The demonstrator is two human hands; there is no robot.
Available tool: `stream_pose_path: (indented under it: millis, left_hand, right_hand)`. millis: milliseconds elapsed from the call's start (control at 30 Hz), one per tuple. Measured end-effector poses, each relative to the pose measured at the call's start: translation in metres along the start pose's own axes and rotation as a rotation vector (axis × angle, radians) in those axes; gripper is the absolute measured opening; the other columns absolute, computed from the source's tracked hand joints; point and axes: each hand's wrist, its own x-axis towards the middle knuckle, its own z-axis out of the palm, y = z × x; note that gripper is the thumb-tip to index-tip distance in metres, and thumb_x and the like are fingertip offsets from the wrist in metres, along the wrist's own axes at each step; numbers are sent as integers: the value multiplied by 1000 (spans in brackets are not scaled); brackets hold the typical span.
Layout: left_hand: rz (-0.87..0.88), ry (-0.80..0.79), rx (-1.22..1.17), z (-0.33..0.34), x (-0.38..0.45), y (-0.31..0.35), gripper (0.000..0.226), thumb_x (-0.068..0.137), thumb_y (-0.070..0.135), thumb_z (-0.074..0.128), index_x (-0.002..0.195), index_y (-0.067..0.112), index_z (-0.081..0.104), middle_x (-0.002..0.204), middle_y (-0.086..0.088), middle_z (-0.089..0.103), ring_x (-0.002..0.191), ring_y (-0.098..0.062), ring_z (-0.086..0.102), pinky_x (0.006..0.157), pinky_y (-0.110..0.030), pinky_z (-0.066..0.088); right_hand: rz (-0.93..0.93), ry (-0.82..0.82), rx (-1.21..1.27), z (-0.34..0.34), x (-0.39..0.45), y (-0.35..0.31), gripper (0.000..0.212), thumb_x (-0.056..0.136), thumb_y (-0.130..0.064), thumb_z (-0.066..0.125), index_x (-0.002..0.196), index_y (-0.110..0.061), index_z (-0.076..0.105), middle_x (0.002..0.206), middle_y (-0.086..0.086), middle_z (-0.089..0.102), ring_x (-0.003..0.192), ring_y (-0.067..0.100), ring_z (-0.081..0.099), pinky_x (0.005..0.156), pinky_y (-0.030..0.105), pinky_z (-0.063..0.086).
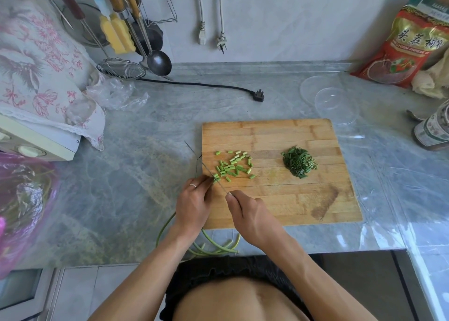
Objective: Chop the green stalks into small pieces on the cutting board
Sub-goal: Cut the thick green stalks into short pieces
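Nearest you, the uncut green stalks (213, 246) trail off the near edge of the cutting board (291, 199) and curl over the counter (136, 175) toward your body. Risk: their hanging weight may drag or twist the bundle while you feed it, giving uneven cuts.

Your right hand (252, 220) is closed around the handle of the knife (206, 169); the thin blade runs away from you, its tip past the board's left edge. Your left hand (194, 205) pinches the stalk ends at the blade, fingertips curled and just beside the edge. Risk: as the held ends shorten, a fingertip may slip under the blade. Keep the tips tucked.

Beyond the blade, the cut pieces (233, 166) lie scattered close to the left edge. Risk: they may roll off onto the counter. Farther right, a pile of finely chopped dark greens (299, 161) sits well apart; sweeping could mix the two.
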Motion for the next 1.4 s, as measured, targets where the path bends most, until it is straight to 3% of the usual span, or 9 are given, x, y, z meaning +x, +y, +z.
stream_pose_path:
  millis: [133,300,567,667,800,1000,1100,1200,1400]
  left_hand:
    - [11,1,7,3,-1,-2,27,92,13,51,108,10,73,100,0,72,84,-22,61,66,-32,53]
    - [-35,3,-2,7,-1,-4,27,85,-2,68,109,10,74,103,0,72,86,-22,60,70,-29,51]
    - [-23,28,-30,6,-1,-5,28,81,-6,72,106,7,75,101,-3,74,86,-21,61,76,-18,43]
    - [-16,40,-40,6,0,-4,21,85,0,68,104,8,76,100,-2,74,86,-21,62,77,-16,42]
    - [-2,27,-79,4,-1,-3,26,92,22,56,102,8,76,101,-1,74,87,-21,63,77,-18,45]
    - [-40,-27,-85,9,-3,-11,35,77,-7,74,110,7,75,109,0,73,94,-19,64,83,-20,48]
    - [-44,9,-97,4,-2,-8,32,78,-8,74,106,5,75,103,-3,74,93,-21,66,83,-18,47]
    - [-57,47,-125,1,-3,-2,20,83,-3,73,101,6,76,95,-4,74,87,-21,66,78,-20,49]
    - [-44,35,-95,2,-3,-6,15,84,2,76,98,1,77,98,-9,74,87,-24,69,79,-25,54]
  right_hand:
    - [-5,5,13,-1,0,-2,33,104,-34,36,74,-20,38,49,4,33,46,34,30,47,46,21]
    - [14,3,1,-1,3,-5,34,104,-33,36,71,-26,33,49,2,33,45,31,30,47,44,23]
    - [37,-24,9,-2,3,-5,31,104,-32,34,74,-23,35,50,4,32,44,28,25,46,42,21]
    - [42,-57,-19,0,5,-2,28,105,-35,30,81,-22,36,52,2,35,43,26,28,46,40,23]
    - [25,-43,-99,7,7,1,43,97,-60,8,85,-27,33,58,9,43,40,24,28,41,36,21]
    - [45,-25,-69,14,8,-4,27,104,-38,28,92,-18,41,49,6,40,38,27,32,41,37,23]
    - [57,1,-37,17,7,-7,26,104,-34,31,93,-14,45,49,4,40,40,26,33,41,35,22]
    - [132,44,111,16,6,-4,28,104,-33,32,79,-23,40,52,1,41,43,21,32,44,33,24]
    - [204,82,199,12,9,-4,34,104,-32,33,70,-26,36,53,-5,36,46,14,28,49,33,27]
